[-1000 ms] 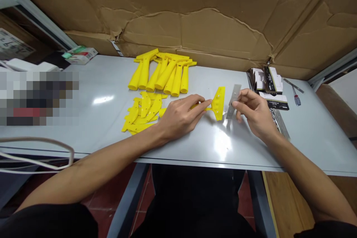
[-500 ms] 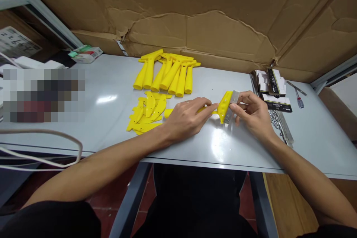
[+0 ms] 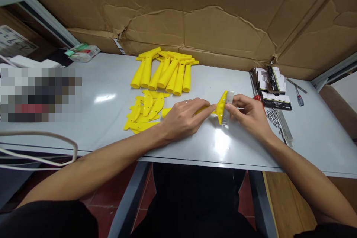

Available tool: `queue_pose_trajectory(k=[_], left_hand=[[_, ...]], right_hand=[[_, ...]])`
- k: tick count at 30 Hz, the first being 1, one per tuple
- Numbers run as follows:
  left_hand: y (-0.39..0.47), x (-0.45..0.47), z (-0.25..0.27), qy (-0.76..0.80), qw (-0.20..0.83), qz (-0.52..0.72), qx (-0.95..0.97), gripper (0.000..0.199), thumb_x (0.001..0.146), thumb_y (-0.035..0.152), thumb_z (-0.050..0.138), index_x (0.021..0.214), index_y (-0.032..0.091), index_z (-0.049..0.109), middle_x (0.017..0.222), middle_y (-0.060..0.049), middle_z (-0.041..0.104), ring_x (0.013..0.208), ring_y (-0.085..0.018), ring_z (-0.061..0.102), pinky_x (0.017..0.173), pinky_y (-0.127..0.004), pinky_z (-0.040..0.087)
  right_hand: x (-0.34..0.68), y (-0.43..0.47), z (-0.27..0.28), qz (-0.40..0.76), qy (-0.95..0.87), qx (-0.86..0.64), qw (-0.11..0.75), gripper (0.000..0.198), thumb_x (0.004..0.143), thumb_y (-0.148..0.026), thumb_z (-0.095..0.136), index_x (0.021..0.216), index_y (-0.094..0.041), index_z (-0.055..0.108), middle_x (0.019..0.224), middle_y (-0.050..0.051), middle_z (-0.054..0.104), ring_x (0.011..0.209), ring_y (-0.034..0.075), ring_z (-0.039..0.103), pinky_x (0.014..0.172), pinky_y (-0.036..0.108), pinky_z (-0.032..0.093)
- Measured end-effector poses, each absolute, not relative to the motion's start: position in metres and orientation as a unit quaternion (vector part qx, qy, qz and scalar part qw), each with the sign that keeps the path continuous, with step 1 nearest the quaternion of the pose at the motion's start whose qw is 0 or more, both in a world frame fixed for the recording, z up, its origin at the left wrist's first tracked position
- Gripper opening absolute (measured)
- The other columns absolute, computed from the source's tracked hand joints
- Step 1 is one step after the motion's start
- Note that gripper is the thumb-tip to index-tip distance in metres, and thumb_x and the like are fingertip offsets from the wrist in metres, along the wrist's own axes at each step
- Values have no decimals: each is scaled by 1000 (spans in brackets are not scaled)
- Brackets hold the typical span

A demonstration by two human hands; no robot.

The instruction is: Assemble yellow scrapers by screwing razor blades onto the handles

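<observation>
My left hand [image 3: 186, 118] is closed around the handle of a yellow plastic scraper [image 3: 221, 108], its fingers stretched along the neck. A grey rectangular metal blade [image 3: 229, 98] sits along the scraper head's right edge. Between thumb and fingers, my right hand [image 3: 249, 113] pinches that blade. Most of the handle is hidden under my left hand. Left of it lies a pile of flat yellow head plates [image 3: 149, 109]. Several yellow T-shaped handles [image 3: 170, 72] are heaped behind.
Right of my right hand are small screws [image 3: 273, 117], metal blades [image 3: 285, 126], black-and-white boxes [image 3: 275, 101] and a screwdriver [image 3: 300, 99]. A red-handled tool [image 3: 257, 97] shows behind my hand. At far left are a small carton [image 3: 85, 53] and a white cable [image 3: 55, 134]. Cardboard [image 3: 184, 26] lines the back.
The scraper head and blade have tilted a little, with the blade's face now turned more upward. My right hand stays on the blade. The red-handled tool has come into sight behind it.
</observation>
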State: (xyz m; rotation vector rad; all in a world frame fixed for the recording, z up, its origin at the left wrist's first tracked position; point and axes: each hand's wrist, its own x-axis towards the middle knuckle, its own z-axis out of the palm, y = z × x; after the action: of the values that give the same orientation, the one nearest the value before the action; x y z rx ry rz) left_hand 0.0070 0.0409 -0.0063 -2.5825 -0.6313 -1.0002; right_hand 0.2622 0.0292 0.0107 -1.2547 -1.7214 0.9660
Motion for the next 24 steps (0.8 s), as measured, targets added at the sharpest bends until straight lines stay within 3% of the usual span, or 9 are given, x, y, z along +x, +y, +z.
queue_pose_trajectory(k=[8,17,24], left_hand=[[43,3,-7,-199,169,-340,-903,44,91,0,57,133,12,61,108,-11,76,93,-23,74,72,-34,64],[41,9,-2,-235,130,-358,-894,28,101,12,64,128,13,65,113,-11,79,97,-22,76,78,-35,65],[51,-10,23,-343,157,-465,-801,15,103,19,60,111,19,73,100,-6,82,92,-20,78,80,-34,62]], right_hand=[[268,34,18,457,-681,-460,341,45,91,-58,75,94,-14,66,86,6,73,73,12,68,70,28,59],[269,37,12,427,-689,-462,360,44,95,-59,69,97,-15,62,85,5,67,75,12,63,71,30,52],[309,59,21,420,-620,-494,442,36,93,-53,74,92,-19,61,79,2,58,66,8,50,57,24,40]])
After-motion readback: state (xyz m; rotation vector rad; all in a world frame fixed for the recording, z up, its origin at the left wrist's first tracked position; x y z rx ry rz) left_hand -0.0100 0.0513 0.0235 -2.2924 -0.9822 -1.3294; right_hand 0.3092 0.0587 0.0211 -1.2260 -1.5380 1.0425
